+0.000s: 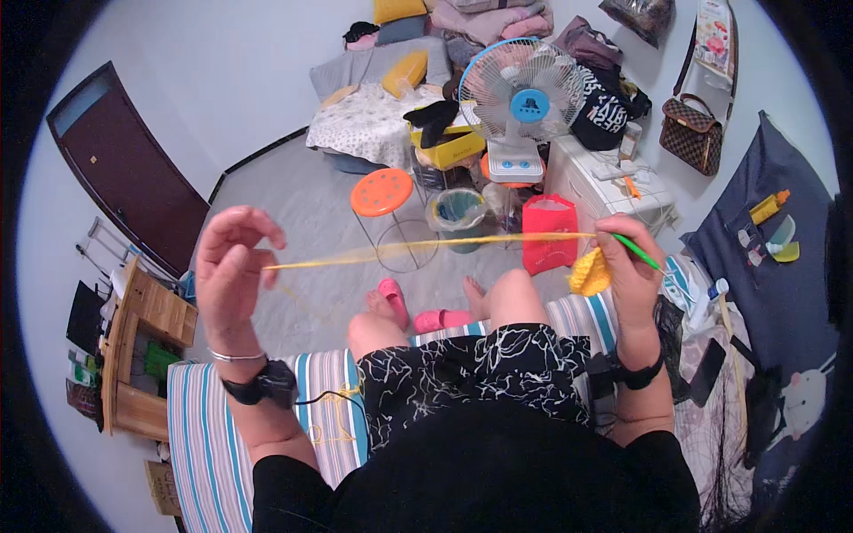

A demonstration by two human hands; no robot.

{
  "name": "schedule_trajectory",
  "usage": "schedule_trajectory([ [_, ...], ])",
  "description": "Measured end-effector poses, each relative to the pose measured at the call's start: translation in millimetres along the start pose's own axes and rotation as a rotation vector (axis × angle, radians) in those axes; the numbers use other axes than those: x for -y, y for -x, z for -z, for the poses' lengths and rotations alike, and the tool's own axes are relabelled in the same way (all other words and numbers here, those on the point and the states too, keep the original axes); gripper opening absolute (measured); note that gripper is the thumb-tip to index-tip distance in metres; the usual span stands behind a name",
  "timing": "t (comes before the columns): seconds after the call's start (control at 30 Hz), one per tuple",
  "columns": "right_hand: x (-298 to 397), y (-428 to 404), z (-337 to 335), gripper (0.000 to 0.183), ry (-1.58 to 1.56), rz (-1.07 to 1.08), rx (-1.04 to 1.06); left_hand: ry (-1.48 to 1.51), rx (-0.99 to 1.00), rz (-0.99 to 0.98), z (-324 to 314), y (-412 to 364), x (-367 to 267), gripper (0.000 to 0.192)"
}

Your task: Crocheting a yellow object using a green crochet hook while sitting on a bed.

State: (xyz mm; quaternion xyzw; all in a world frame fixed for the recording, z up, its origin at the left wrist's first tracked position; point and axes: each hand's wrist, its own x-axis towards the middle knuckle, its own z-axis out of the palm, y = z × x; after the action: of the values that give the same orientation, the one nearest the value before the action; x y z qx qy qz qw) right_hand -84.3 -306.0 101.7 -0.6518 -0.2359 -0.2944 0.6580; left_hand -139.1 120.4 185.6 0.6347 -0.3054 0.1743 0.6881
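Note:
A strand of yellow yarn (426, 248) stretches between my two hands, slightly blurred along its middle. At its left end my left hand (234, 273) holds it by the fingertips, the other fingers curled. My right hand (630, 266) grips a crochet hook with a green handle (635, 252) and the yarn's other end. Just beneath the fingers of that hand hangs a small piece of yellow crochet work (590, 273). More loose yellow yarn (333, 434) lies on the striped bedding to the left of my lap.
Striped bedding (196, 426) lies under me. Ahead stand an orange stool (381, 192), a lined bin (458, 212), a red bag (550, 230) and an electric fan (526, 106). A dark phone (708, 372) and a small bottle (717, 289) lie at my right.

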Motion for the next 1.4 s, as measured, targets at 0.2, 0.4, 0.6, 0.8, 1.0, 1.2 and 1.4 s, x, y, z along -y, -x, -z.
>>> schedule_trajectory([
  [0.2,50.6,-0.3,-0.7,0.012,-0.035,0.213,0.189,-0.759,-0.122,0.231,16.7,23.3,-14.3,0.042],
  [0.4,65.4,1.0,-30.8,0.013,-0.023,0.307,0.3,-0.113,0.082,0.156,-136.6,39.1,74.5,0.062],
  [0.6,37.3,-4.1,-15.6,0.012,-0.033,0.097,0.259,0.523,0.127,0.183,-205.1,24.8,66.9,0.065],
  [0.8,-11.1,-0.4,-4.4,0.011,0.008,-0.023,0.219,0.995,0.405,-0.337,-163.3,-25.8,24.5,0.046],
  [1.0,-57.0,-10.6,-12.7,0.011,-0.065,-0.077,0.075,-0.902,0.073,-0.439,-175.7,-57.6,68.3,0.049],
  [1.2,-106.5,-19.6,-21.6,0.011,-0.158,-0.135,-0.033,-1.149,0.42,0.042,-142.9,-58.0,182.2,0.026],
  [1.4,-145.5,-20.5,-46.3,0.011,-0.225,-0.293,-0.104,0.389,0.126,0.437,-163.1,-53.6,244.3,0.045],
])
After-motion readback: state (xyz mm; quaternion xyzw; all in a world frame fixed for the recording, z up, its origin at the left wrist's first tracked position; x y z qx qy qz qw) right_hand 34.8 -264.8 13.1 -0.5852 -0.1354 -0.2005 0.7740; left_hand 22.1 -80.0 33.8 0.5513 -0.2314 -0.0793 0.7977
